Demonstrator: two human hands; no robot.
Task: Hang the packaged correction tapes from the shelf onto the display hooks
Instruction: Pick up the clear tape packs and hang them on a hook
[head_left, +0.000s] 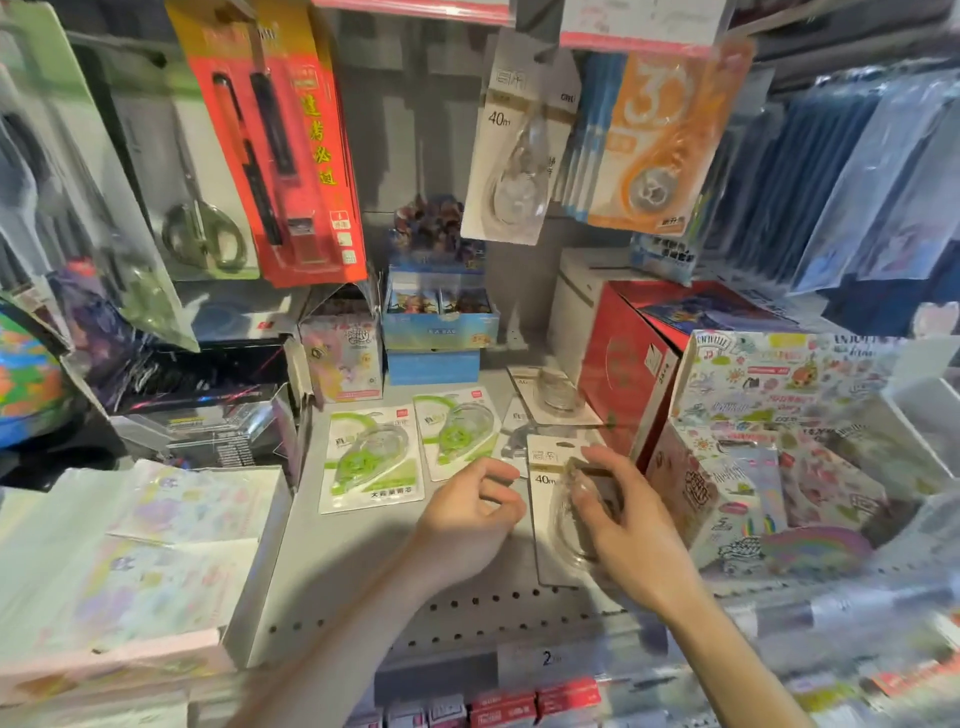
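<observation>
Your right hand (618, 519) holds a white pack (550, 519) of tape by its clear bubble. Your fingers curl around the bubble. The pack sits low on the grey shelf (363, 571), at about 5 o'clock from the middle of the view. Your left hand (467, 514) is just beside it at 9 o'clock, loosely curled and holding nothing.

The bubble is smooth, round plastic, so it could slip from your grip. The card behind it is thin and flat and could bend if you squeeze hard. The hang hole at the top of the card is small, so it may be easy to miss the hook. I cannot see the hook tip clearly up there.

A matching pack (519, 150) hangs at 12 o'clock. Bumping it could set it swinging.

Two green packs (371, 460) lie flat on the shelf at 10 o'clock from your left hand. More white packs (556, 395) lie behind your right hand. They look slick and could slide if your sleeve or wrist brushes them.

A red box (623, 374) stands close at 1 o'clock. Lift the pack clear of it.
</observation>
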